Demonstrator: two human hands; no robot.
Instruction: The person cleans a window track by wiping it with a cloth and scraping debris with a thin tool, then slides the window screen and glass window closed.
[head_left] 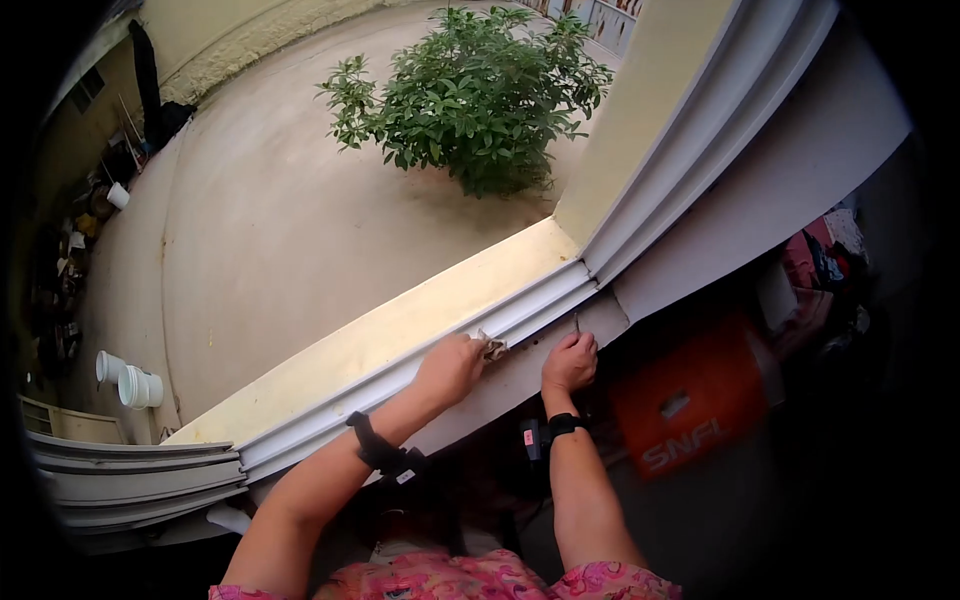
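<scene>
Fingers closed, my left hand (450, 370) grips a crumpled, dirty-looking rag (493, 347) at the white window track (530, 318). My right hand (570, 362) is closed over the inner sill (530, 365), to the right of the rag. A thin, dark, stick-like tool (577, 322) pokes up from its fingers toward the track's corner; the rest of it is hidden in the fist. Small dark specks lie on the sill between the hands. Each wrist wears a black strap with a small device.
The white window frame (690, 130) rises at the right, and stacked sliding panels (140, 485) stand at the lower left. Outside are a leafy bush (470, 95) and white buckets (140, 387) on concrete. An orange box (690, 395) sits below the sill at right.
</scene>
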